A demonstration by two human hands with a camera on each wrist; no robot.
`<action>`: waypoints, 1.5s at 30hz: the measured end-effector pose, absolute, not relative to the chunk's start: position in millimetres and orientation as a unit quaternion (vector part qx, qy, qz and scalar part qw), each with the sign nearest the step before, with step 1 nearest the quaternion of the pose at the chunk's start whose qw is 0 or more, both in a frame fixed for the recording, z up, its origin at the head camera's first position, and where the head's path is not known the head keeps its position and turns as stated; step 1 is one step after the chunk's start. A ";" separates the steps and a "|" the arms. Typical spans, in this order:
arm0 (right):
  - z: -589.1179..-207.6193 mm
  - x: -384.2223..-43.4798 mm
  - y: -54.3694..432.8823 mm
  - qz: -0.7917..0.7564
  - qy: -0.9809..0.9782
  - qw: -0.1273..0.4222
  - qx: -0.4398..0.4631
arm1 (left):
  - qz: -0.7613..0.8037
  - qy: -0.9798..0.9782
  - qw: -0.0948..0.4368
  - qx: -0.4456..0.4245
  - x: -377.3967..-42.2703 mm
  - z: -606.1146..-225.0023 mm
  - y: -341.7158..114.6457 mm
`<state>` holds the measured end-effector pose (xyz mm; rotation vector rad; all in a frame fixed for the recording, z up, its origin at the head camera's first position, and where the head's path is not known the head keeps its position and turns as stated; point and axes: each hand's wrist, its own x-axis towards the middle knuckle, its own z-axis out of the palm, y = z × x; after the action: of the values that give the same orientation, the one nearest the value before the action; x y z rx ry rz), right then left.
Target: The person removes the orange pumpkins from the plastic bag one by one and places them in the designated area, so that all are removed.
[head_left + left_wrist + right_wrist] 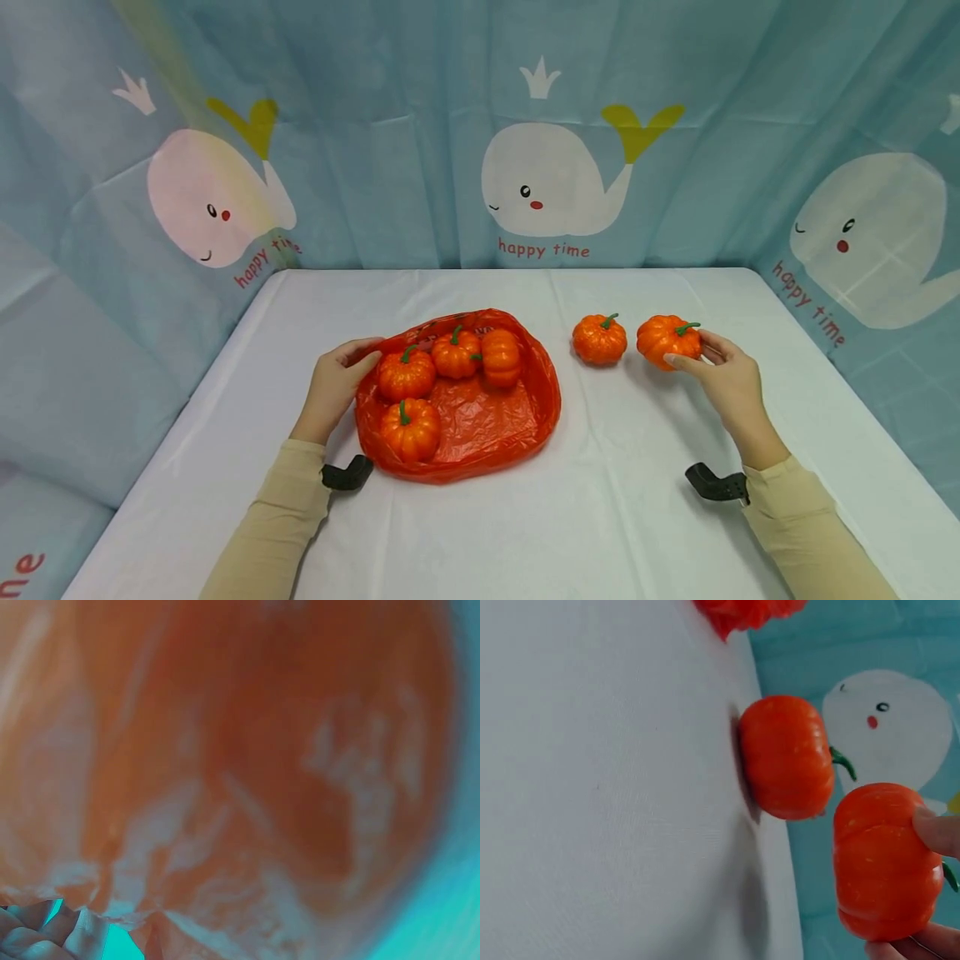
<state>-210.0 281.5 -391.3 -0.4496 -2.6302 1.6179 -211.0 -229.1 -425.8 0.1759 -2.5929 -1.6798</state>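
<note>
My right hand (729, 385) grips a small orange pumpkin (664, 340) between thumb and fingers. In the right wrist view the gripped pumpkin (885, 862) is off the table, its shadow apart from it. Just left of it, a second pumpkin (598, 340) with a green stem rests on the tablecloth. My left hand (337, 385) pinches the left rim of an open red plastic bag (480, 425). Several pumpkins (411, 429) lie inside the bag, mostly along its back and left. Blurred red plastic (262, 750) fills most of the left wrist view, hiding the bag's contents there.
A white cloth covers the table (600, 517). Behind and at both sides hangs a light blue curtain (420, 167) printed with whales. Each wrist carries a black camera mount (716, 483), close above the table.
</note>
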 end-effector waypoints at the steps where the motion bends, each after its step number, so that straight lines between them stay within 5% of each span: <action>1: -393.2 -212.9 282.0 0.519 -0.842 0.010 -0.147 | -0.542 -0.838 0.023 0.057 -211.0 -425.9 -229.3; 15: -411.7 -243.3 286.9 0.509 -0.843 0.020 -0.174 | -0.551 -0.832 0.016 0.061 -210.9 -425.8 -228.4; 45: -421.4 -250.4 290.2 0.489 -0.856 0.015 -0.169 | -0.549 -0.833 0.008 0.070 -210.4 -424.7 -227.6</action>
<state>-250.4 290.2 -421.4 -0.5253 -2.6636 1.5204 -210.4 -227.6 -424.7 0.2178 -2.6027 -1.7164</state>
